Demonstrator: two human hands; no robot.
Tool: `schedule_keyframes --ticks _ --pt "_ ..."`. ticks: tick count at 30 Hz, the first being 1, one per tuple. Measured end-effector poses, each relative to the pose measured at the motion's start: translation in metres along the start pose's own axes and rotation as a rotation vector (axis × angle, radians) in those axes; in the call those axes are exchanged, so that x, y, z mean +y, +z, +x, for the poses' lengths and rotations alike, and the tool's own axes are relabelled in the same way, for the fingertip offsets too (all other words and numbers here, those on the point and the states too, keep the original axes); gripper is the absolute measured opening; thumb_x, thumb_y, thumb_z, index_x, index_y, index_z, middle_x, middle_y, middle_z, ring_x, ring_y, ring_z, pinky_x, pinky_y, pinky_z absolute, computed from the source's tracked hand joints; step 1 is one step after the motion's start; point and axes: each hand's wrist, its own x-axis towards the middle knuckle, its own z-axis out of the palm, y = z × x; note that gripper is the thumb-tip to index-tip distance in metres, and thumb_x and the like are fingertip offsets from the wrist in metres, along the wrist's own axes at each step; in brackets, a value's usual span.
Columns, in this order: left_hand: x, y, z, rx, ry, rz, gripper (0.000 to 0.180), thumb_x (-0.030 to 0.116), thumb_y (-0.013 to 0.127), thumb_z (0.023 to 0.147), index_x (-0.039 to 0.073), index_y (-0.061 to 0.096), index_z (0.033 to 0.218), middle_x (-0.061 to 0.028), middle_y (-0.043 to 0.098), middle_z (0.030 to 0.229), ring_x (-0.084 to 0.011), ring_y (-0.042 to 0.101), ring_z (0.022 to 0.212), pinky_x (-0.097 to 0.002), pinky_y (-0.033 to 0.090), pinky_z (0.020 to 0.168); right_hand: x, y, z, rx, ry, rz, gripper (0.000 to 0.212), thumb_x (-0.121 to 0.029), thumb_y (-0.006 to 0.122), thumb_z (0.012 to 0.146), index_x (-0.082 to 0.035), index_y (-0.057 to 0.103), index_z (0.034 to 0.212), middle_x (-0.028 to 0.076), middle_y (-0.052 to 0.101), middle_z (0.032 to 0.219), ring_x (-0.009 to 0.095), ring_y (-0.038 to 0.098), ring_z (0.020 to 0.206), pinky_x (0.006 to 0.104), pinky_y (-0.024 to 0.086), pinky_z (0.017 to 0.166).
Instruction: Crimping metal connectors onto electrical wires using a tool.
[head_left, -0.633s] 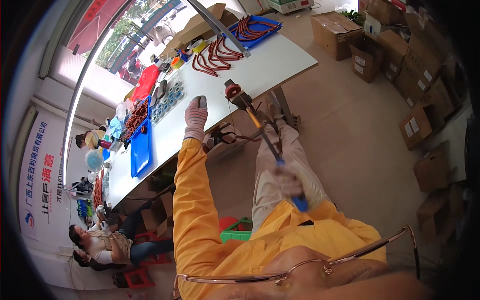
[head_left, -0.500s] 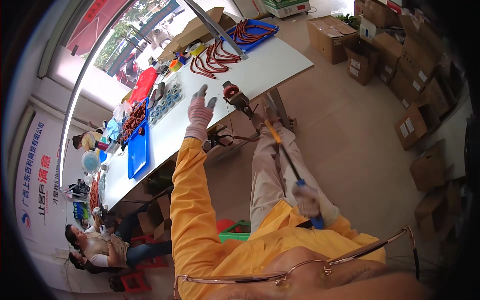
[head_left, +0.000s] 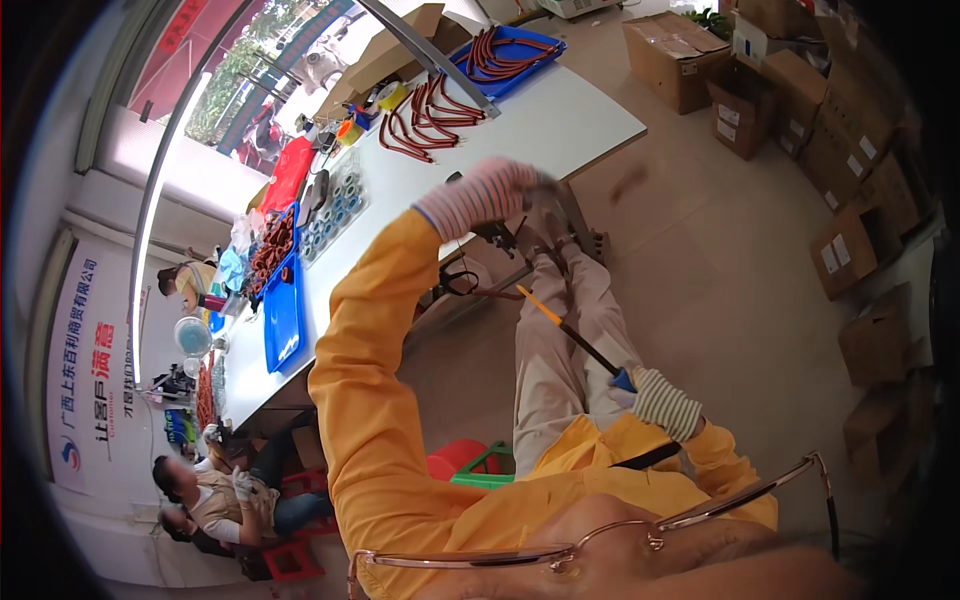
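Note:
My left hand, in a pink-and-grey striped glove, reaches across the table's near edge, directly over a dark clamp-like fixture. Its fingers are smeared by motion, so their grip cannot be made out; they hide the fixture's top. Lower down on the right, my right hand, in a pale striped glove, is closed round the blue handle of a long, slim tool. The tool has a dark shaft and an orange tip pointing up and left, over my legs. Its exact kind is unclear.
On the white table lie dark red tubes, a blue tray of more tubes, tape rolls and another blue tray. Cardboard boxes line the right. Coworkers sit at lower left. A green stool stands nearby.
My left hand has swung right and slightly down, from open above the table onto the fixture. My right hand has moved a little right, and the tool's tip has dropped away from the fixture.

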Motion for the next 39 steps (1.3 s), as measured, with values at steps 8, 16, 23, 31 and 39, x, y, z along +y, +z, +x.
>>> schedule_keyframes --ticks 8,16,23,31,39 --pt "-0.002 -0.048 0.036 0.025 -0.066 -0.502 0.025 0.024 0.056 0.09 0.007 0.065 0.106 0.0045 0.049 0.059 -0.0033 0.044 0.053 -0.0198 0.038 0.05 -0.04 0.007 0.048 -0.287 -0.159 0.359 0.021 -0.019 0.065 0.084 -0.007 0.053 0.095 -0.001 0.05 0.072 0.008 0.046 0.061 0.0213 0.039 0.055" --pt "-0.019 -0.062 0.051 0.103 -0.054 -0.659 0.029 0.023 0.053 0.091 0.002 0.063 0.108 0.0037 0.042 0.051 -0.0045 0.037 0.045 -0.0209 0.029 0.043 -0.04 -0.018 0.069 -0.355 -0.028 0.533 0.03 -0.023 0.064 0.084 -0.001 0.055 0.102 0.005 0.062 0.082 0.016 0.059 0.069 0.026 0.048 0.065" --pt "-0.066 -0.056 0.043 0.227 -0.12 -0.8 0.036 0.025 0.054 0.09 -0.002 0.057 0.115 0.0074 0.034 0.051 -0.0024 0.029 0.042 -0.019 0.022 0.041 -0.07 -0.003 0.104 -0.466 0.056 0.769 0.027 -0.025 0.064 0.081 -0.007 0.051 0.097 -0.001 0.048 0.061 0.005 0.042 0.042 0.0202 0.033 0.037" --pt "-0.135 0.002 -0.009 0.576 -0.042 -1.563 0.044 0.015 0.05 0.091 -0.005 0.039 0.129 0.007 0.025 0.057 -0.0042 0.027 0.05 -0.0183 0.027 0.047 -0.126 0.032 0.121 -0.472 0.056 1.146 0.021 -0.028 0.06 0.086 -0.01 0.048 0.087 -0.007 0.036 0.057 0.004 0.03 0.037 0.0201 0.025 0.033" --pt "-0.117 0.067 -0.063 1.088 -0.03 -1.663 0.039 0.023 0.058 0.088 0.003 0.054 0.12 0.0002 0.057 0.072 -0.014 0.053 0.067 -0.0275 0.043 0.063 -0.134 0.037 0.06 -0.806 0.05 1.822 0.018 -0.023 0.051 0.093 -0.005 0.053 0.094 -0.011 0.024 0.057 -0.001 0.021 0.038 0.0152 0.02 0.032"
